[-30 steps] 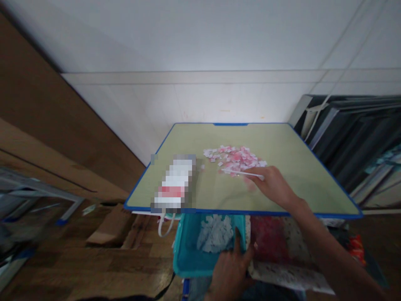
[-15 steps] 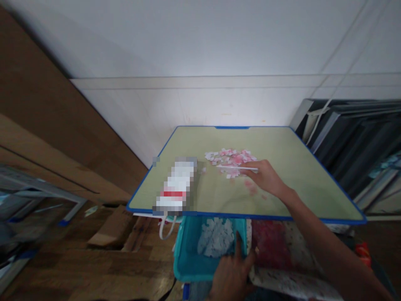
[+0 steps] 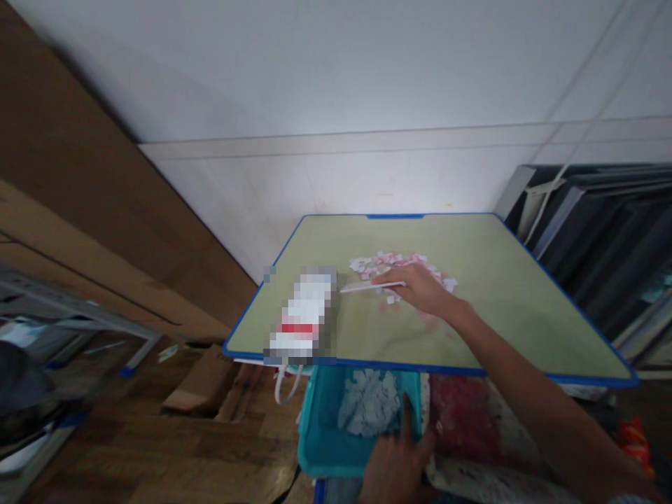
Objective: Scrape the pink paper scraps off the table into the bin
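My right hand [image 3: 423,287] is closed on a thin white flat strip [image 3: 362,287], held low over the board with its free end pointing left. Just behind and under that hand lies a loose heap of small pink and white jigsaw-like pieces [image 3: 386,260], partly covered by my fingers. My left hand [image 3: 396,462] grips the right rim of a teal plastic tray [image 3: 328,458], its index finger along the inside and the thumb outside. Inside the tray is a pile of whitish pieces [image 3: 370,402]. The tray sits below the near edge of the blue-edged pale green board [image 3: 498,315].
A blurred-out white device with a red band [image 3: 299,315] lies on the board's left side, a white loop [image 3: 286,385] hanging from it. Dark flat panels [image 3: 603,231] lean at the right. Cardboard [image 3: 197,381] lies on the floor. A white wall [image 3: 367,175] stands behind the board.
My right hand has moved left with the white strip, uncovering pieces on the right of the heap. My left hand keeps its place on the tray. The view has shifted slightly.
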A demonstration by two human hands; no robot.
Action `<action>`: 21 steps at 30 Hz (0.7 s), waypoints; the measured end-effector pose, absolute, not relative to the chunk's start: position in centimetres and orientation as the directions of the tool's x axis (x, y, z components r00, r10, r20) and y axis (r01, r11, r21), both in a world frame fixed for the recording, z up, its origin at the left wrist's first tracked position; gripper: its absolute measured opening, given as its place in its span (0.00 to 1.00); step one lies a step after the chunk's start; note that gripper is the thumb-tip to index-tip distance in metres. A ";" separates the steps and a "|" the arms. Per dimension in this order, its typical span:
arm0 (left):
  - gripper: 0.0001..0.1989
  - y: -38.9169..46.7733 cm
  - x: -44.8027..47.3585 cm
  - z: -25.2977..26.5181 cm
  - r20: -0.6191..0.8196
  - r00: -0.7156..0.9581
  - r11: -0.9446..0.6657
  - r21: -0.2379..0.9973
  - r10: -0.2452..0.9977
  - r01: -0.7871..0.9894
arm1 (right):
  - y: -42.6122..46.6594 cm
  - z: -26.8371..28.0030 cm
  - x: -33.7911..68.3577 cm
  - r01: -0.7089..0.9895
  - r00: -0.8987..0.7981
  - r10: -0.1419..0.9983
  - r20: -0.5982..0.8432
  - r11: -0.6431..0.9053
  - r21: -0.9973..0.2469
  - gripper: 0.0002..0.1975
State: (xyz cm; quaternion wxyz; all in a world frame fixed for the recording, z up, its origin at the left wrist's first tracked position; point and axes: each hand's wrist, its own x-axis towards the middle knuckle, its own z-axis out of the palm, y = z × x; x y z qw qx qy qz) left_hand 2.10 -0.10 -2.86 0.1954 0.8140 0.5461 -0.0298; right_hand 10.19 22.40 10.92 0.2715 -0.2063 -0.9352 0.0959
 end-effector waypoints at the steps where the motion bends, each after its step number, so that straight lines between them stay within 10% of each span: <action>1: 0.53 -0.1 2.1 -3.0 -0.265 0.406 -0.329 0.291 0.875 0.898 | 22.8 10.5 9.6 0.315 -0.789 0.409 0.458 0.910 -0.270 0.12; 9: 0.48 0.1 2.2 -3.7 -0.313 0.421 -0.339 0.283 0.851 0.897 | 23.7 9.2 7.1 0.167 -0.918 0.175 0.355 0.985 -0.052 0.11; 21: 0.49 0.1 2.2 -2.7 -0.309 0.410 -0.329 0.282 0.858 0.901 | 19.9 9.7 15.0 0.192 -0.946 0.169 0.277 0.980 0.059 0.14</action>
